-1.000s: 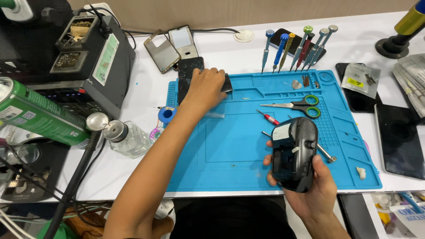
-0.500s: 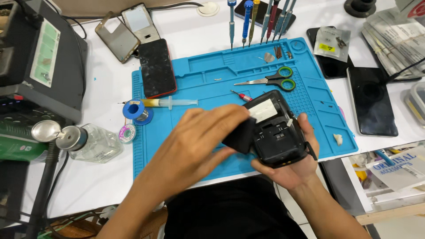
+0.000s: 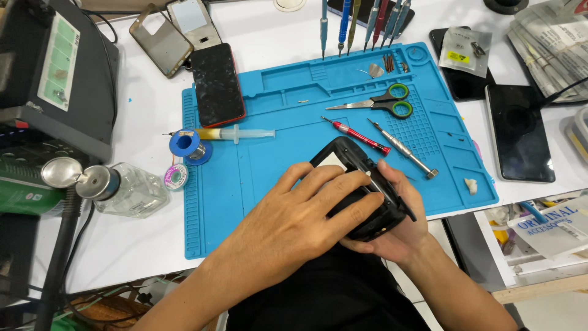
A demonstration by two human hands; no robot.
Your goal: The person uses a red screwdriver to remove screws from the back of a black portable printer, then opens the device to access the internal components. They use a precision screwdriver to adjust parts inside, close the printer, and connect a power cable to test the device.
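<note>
Presently, a black handheld device (image 3: 361,190) is held over the near edge of the blue work mat (image 3: 275,141), which is laid on the white table (image 3: 147,116). The right hand (image 3: 398,227) is cupped beneath the device and is closed around its far side, with fingertips curled over the top edge. The left hand (image 3: 306,208) is laid across the device from above, its fingers (image 3: 343,196) pressed flat on the black body in a loose grip.

On the mat, just beyond the hands, 2 screwdrivers are seen: a red-handled one (image 3: 358,136) and a silver one (image 3: 401,147). Green-handled scissors (image 3: 376,104) are placed farther back. A syringe (image 3: 236,133) and a blue spool (image 3: 184,145) are found at the mat's left side, beside a dark phone (image 3: 217,84). A clear glass bottle (image 3: 125,190) is stood on the table, left of the mat. A row of screwdrivers (image 3: 361,21) is lined up at the far edge.
</note>
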